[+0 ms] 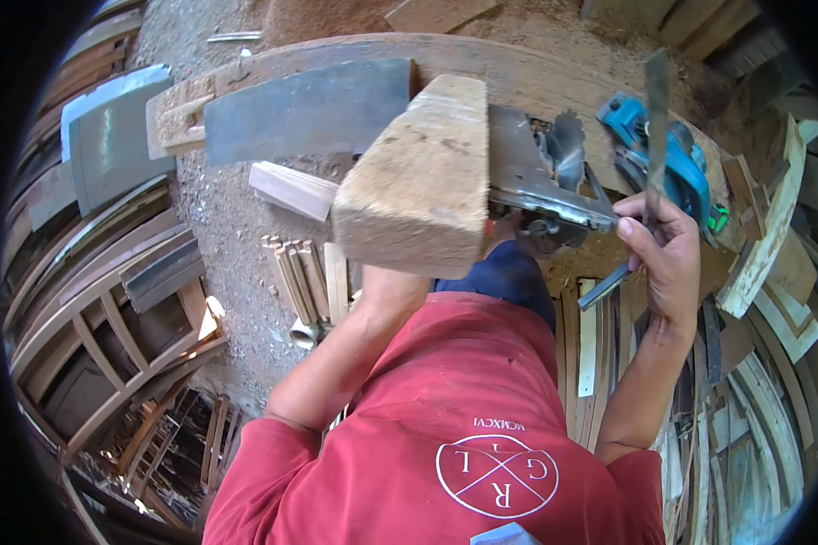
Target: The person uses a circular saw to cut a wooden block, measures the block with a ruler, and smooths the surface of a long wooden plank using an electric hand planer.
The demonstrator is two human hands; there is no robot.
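A thick, tapered wood block (418, 173) rises close to view, its near end over my left hand (398, 283). That hand's fingers are hidden beneath it, so I cannot tell whether they grip it. My right hand (665, 245) is closed round a long, flat metal strip (656, 118), which sticks out above and below the fingers. Its thumb and fingertip are at the corner of a metal saw base plate (554, 204). Through that plate a round toothed saw blade (568, 150) stands up; the block covers the plate's left part.
A long wooden plank (518, 59) carries a grey flat sheet (309, 109) and a blue power tool (668, 159). Left of the block lies a short wood piece (291, 189). Wooden frames (109, 336) fill the left side, and curved wood strips (763, 427) lie stacked at right.
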